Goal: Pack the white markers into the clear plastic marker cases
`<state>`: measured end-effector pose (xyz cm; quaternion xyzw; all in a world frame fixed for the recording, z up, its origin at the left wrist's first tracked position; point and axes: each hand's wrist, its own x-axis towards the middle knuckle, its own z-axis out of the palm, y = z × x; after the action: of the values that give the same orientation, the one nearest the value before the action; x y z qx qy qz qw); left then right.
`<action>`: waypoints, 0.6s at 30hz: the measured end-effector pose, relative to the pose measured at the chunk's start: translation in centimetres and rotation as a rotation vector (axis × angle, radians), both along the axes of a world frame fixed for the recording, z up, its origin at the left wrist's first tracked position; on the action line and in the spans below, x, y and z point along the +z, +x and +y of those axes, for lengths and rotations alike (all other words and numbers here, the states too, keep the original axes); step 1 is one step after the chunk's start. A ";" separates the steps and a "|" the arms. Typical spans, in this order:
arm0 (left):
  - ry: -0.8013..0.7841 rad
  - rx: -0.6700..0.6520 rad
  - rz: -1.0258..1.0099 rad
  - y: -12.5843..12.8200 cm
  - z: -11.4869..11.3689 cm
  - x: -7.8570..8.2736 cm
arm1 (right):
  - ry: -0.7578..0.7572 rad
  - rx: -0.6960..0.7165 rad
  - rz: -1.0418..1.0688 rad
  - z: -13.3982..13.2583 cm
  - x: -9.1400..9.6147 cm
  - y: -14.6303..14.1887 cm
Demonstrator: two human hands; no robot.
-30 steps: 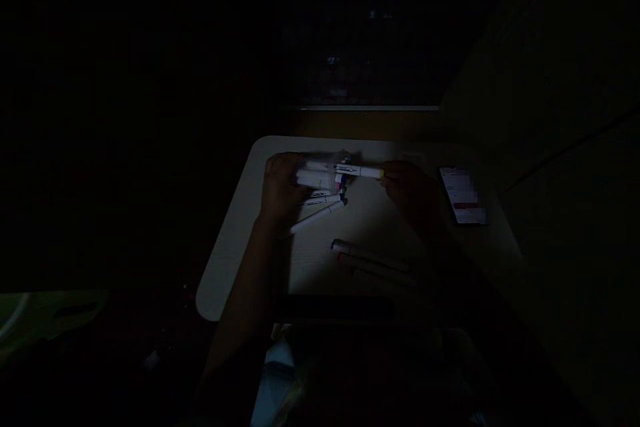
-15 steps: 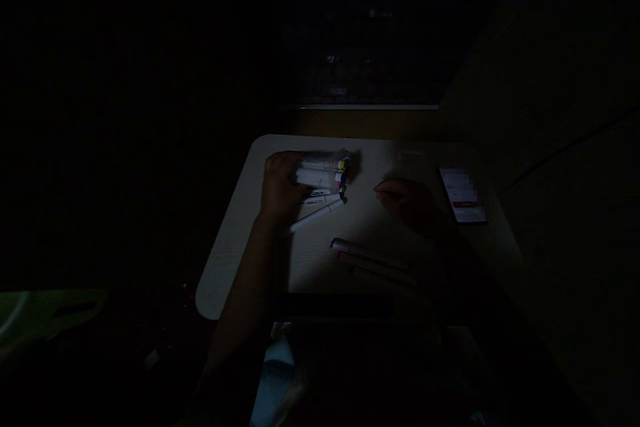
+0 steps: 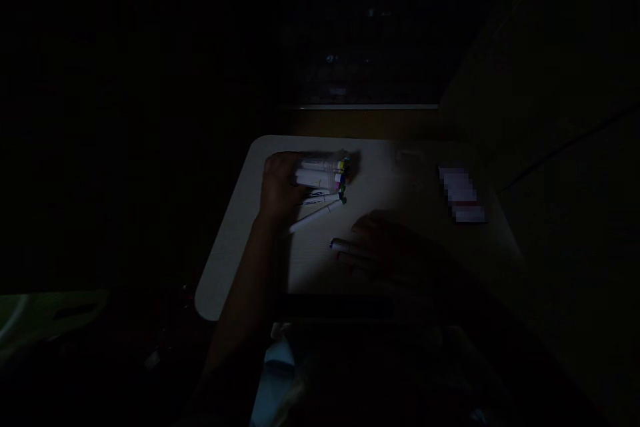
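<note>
In the dim head view, my left hand (image 3: pixel 279 185) is wrapped round a clear container (image 3: pixel 333 165) lying on its side, with several white markers (image 3: pixel 315 178) in it. Their coloured ends point right. Just below, a loose white marker (image 3: pixel 317 215) slants on the table, close to other markers beside the container. My right hand (image 3: pixel 383 240) is in deep shadow over a few more markers (image 3: pixel 345 247) near the table's front. One has a blue end, another a red one. Its fingers are too dark to make out.
A pale table (image 3: pixel 240 247) with rounded corners carries everything. A phone (image 3: pixel 463 193) with a lit screen lies on its right side. Behind it, a faint clear object (image 3: pixel 409 159) rests near the back edge. Walls and surroundings are nearly black.
My right hand has come down and towards me, from the bare table right of the container to over the markers at the front. My left hand and the container have stayed put.
</note>
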<state>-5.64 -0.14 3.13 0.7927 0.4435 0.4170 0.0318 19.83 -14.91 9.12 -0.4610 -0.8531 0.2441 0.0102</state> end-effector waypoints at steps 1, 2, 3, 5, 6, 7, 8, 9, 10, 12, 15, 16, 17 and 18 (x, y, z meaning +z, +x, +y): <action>-0.002 0.002 0.000 0.0 0.0 0.0 | 0.019 0.020 -0.010 0.4 0.0 -0.3; -0.007 0.004 0.001 0.0 0.0 0.0 | 0.035 0.038 -0.017 0.6 0.0 -0.4; -0.013 0.009 0.001 0.0 0.0 0.0 | 0.044 0.054 -0.024 0.7 -0.1 -0.5; -0.020 0.014 0.002 0.0 0.0 0.1 | 0.046 0.078 -0.044 0.8 -0.3 -0.5; -0.019 0.013 0.003 0.0 0.0 0.1 | 0.048 0.091 -0.054 0.7 -0.5 -0.5; -0.018 0.010 0.005 0.0 0.1 0.1 | 0.049 0.102 -0.065 0.7 -0.6 -0.5; -0.015 0.007 0.007 0.0 0.1 0.1 | 0.049 0.110 -0.078 0.7 -0.8 -0.5; -0.012 0.004 0.010 0.0 0.1 0.1 | 0.046 0.112 -0.092 0.8 -1.0 -0.6; -0.011 0.003 0.014 0.0 0.1 0.1 | 0.044 0.119 -0.108 0.8 -1.2 -0.7; -0.014 0.009 0.018 0.0 0.2 0.1 | 0.042 0.140 -0.125 1.0 -1.6 -0.9; -0.021 0.013 0.006 0.0 0.2 0.1 | 0.020 0.124 -0.095 1.5 -1.8 -0.8; -0.025 0.009 0.000 0.0 0.2 0.1 | 0.014 0.097 -0.087 1.8 -1.8 -0.6; -0.029 0.001 -0.004 0.0 0.2 0.1 | 0.011 0.067 -0.087 2.1 -1.8 -0.4; -0.033 -0.005 -0.007 0.0 0.2 0.1 | 0.012 0.039 -0.092 2.5 -1.8 0.0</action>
<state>-5.64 0.04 3.22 0.7917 0.4483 0.4122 0.0473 19.80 -12.38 7.28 -0.4551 -0.8629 0.2176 -0.0312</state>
